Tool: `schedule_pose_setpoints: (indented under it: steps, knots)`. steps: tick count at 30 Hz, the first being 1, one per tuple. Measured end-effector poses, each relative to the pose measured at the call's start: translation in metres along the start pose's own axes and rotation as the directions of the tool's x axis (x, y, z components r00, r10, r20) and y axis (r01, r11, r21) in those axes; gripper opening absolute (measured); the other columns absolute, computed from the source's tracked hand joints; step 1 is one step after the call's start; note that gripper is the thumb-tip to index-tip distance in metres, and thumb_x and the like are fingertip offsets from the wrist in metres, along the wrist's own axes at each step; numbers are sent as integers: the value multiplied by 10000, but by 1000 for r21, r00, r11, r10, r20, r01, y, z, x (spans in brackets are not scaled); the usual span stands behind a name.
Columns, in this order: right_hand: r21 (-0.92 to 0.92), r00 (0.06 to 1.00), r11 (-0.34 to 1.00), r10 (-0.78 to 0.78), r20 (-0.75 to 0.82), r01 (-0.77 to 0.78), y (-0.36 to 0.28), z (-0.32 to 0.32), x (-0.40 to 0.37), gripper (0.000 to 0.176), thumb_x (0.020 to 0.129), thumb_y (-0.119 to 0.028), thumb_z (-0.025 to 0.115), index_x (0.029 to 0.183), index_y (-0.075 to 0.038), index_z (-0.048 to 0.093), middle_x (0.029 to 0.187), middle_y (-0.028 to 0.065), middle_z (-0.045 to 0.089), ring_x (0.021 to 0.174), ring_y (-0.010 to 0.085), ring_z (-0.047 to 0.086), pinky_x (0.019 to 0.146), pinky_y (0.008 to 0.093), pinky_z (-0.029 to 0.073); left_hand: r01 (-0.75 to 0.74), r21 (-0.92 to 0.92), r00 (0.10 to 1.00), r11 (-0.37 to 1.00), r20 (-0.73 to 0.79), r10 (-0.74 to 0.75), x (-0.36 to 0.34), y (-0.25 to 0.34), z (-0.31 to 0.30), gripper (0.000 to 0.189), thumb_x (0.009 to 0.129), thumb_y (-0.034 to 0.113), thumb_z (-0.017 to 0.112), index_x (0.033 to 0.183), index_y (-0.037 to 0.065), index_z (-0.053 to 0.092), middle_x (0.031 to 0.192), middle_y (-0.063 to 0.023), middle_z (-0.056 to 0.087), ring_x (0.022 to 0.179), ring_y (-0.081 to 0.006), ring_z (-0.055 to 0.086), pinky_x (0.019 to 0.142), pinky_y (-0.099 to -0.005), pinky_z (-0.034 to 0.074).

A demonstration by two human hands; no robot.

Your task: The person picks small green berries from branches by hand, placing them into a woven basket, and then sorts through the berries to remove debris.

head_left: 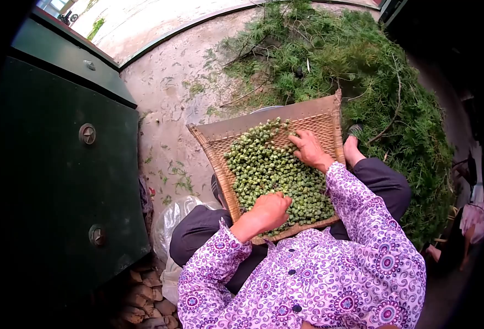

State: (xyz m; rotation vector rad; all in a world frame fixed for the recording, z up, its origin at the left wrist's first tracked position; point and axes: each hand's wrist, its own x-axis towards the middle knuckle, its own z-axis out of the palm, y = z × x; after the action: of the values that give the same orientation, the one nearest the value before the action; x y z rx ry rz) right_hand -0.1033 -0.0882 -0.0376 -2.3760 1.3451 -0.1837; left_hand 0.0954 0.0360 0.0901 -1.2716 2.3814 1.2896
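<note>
A woven winnowing basket (316, 125) rests across my lap, tilted a little. Small green seed cones (261, 167), knobbly and round, cover most of its weave. Over the near part of the heap, my left hand (272, 211) is closed with its fingers curled down; whatever it may hold is hidden. My right hand (310, 149) reaches in from the right side, fingers and thumb apart, touching cones at the edge of the heap beside a bare patch of weave.
Cut green conifer branches (357, 60) are piled beyond and to the right of the basket. At the left stands a dark green metal door (77, 159). A clear plastic bag (173, 219) lies by my left knee. Bits of foliage litter the concrete floor (171, 120).
</note>
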Motion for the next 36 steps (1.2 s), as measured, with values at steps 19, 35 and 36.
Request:
schedule_pose_setpoints:
  steps: [19, 35, 36]
  knots:
    - [-61, 992, 996, 50, -118, -58, -11, 36, 57, 41, 743, -71, 523, 717, -41, 535, 794, 156, 533, 749, 315, 564, 633, 427, 464, 21, 12, 1000, 1000, 1, -21, 2, -4, 3, 226, 724, 152, 584, 900, 11, 564, 863, -168, 561, 825, -329, 582, 715, -431, 484]
    - [95, 959, 973, 226, -169, -213, 21, 35, 41, 154, 723, -156, 574, 772, -11, 582, 740, 184, 594, 741, 348, 585, 661, 439, 470, 6, 75, 995, 997, -95, 2, -7, -2, 9, 205, 716, 144, 585, 866, 5, 564, 842, -169, 566, 789, -339, 590, 706, -429, 485]
    - [53, 968, 978, 209, -141, -204, 14, 29, 43, 165, 722, -166, 588, 784, -13, 590, 751, 182, 600, 745, 345, 591, 666, 437, 474, 0, 88, 998, 996, -69, 7, -6, -2, 10, 201, 717, 143, 582, 860, 3, 564, 840, -169, 568, 787, -340, 590, 705, -428, 485]
